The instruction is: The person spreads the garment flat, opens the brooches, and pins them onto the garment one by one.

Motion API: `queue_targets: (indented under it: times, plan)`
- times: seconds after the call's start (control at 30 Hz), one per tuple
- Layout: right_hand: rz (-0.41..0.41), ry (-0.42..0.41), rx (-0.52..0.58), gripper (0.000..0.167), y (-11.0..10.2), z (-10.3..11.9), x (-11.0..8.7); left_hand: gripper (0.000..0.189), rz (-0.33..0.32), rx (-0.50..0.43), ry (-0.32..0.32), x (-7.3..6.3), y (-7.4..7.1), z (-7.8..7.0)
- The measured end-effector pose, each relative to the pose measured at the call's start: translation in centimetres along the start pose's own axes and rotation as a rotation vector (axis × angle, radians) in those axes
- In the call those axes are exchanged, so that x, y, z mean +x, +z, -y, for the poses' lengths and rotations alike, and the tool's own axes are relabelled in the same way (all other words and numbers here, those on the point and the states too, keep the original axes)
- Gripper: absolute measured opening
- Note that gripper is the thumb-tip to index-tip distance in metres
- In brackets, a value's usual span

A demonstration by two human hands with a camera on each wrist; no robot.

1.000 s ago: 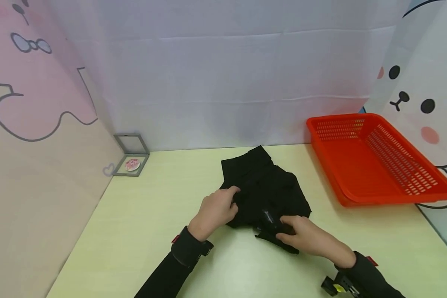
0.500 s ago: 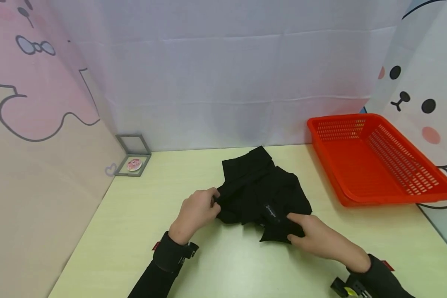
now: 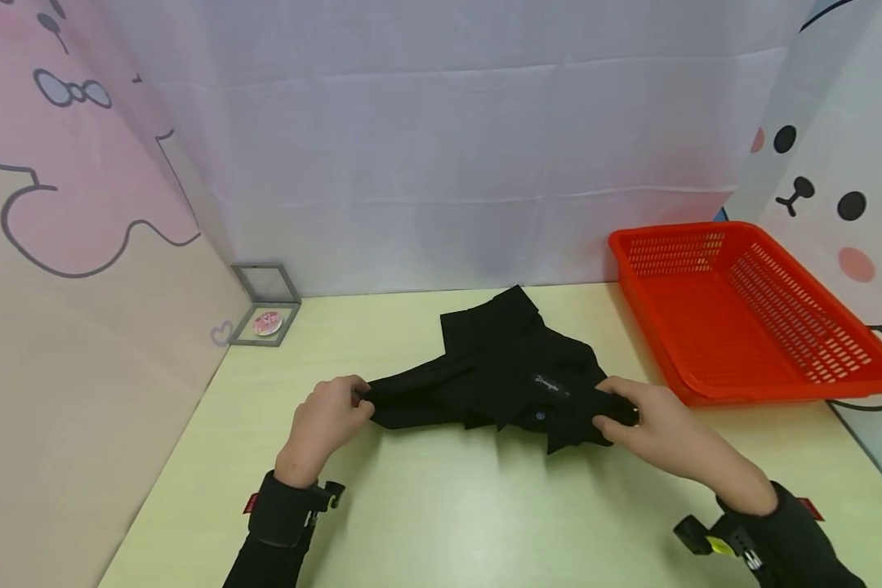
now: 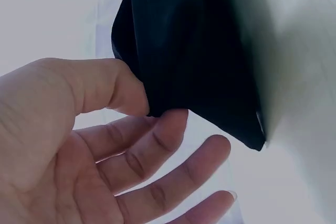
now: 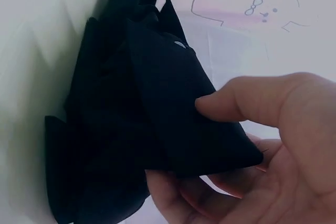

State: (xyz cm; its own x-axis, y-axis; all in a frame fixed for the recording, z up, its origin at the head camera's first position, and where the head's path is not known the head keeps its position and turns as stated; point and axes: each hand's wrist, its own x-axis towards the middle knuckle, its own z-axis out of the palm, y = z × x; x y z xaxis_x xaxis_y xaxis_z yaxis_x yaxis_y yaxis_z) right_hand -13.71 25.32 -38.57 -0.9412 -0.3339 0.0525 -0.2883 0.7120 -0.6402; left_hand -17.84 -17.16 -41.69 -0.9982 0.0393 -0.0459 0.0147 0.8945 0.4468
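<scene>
A crumpled black garment (image 3: pixel 496 359) with small white lettering and a button lies on the table in the head view, its near part drawn out sideways. My left hand (image 3: pixel 328 420) pinches a corner of it at the left, between thumb and fingertip; the left wrist view shows the thumb and forefinger meeting on the dark cloth (image 4: pixel 178 40) with the other fingers loose. On the right, my right hand (image 3: pixel 657 420) grips another edge near the lettering. In the right wrist view its thumb lies on top of the folded cloth (image 5: pixel 173 114), fingers underneath.
A red plastic basket (image 3: pixel 720 327) with slotted sides stands at the back right, close to the right hand. At the back left corner sits an opened grey-framed clear box (image 3: pixel 245 336) with a pink round item (image 3: pixel 268 323). Printed fabric walls (image 3: pixel 441 155) border the pale table (image 3: pixel 441 523).
My left hand has moved left, stretching a strip of the garment with it. My right hand has shifted right and up, carrying its edge; the lettering and button show more plainly.
</scene>
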Motion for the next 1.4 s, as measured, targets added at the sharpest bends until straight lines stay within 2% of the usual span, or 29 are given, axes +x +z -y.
queue_targets:
  times: [0.1, 0.17, 0.27, 0.43, 0.57, 0.7, 0.83, 1.0, 1.2, 1.4]
  plan:
    - [-0.044, -0.007, 0.009, 0.027, 0.0, -0.3, 0.6, 0.026, 0.0, 0.004, -0.005, 0.0, 0.1, 0.5]
    - [-0.072, -0.014, -0.001, 0.026, 0.3, -0.5, 1.0, 0.025, 0.005, -0.007, 0.027, 0.0, 0.4, 0.3]
    - [-0.084, -0.014, -0.032, 0.026, 1.3, -0.9, 1.4, 0.023, 0.035, -0.024, 0.132, 0.1, 1.3, -0.6]
    - [-0.021, 0.002, 0.008, 0.026, 3.3, -1.5, 1.4, 0.03, 0.147, -0.086, 0.339, 0.2, 3.0, -2.8]
    - [0.002, 0.029, 0.014, 0.034, 4.1, -2.4, 0.9, 0.045, 0.231, -0.161, 0.421, 0.9, 4.6, -4.4]
    - [0.032, 0.09, -0.005, 0.047, 3.9, -3.8, -0.2, 0.063, 0.272, -0.201, 0.432, 1.6, 5.9, -5.4]
    - [0.041, 0.106, 0.033, 0.043, 3.6, -5.2, -1.4, 0.065, 0.259, -0.18, 0.427, 1.9, 6.5, -6.0]
    - [0.047, 0.079, 0.063, 0.037, 3.7, -6.0, -2.0, 0.053, 0.227, -0.119, 0.446, 1.9, 6.5, -6.3]
    - [0.091, 0.035, 0.094, 0.029, 4.2, -5.6, -1.9, 0.029, 0.219, -0.071, 0.485, 1.8, 6.9, -6.5]
    - [0.088, -0.025, 0.1, 0.021, 3.9, -4.7, -1.8, 0.014, 0.222, -0.123, 0.514, 1.4, 6.5, -6.0]
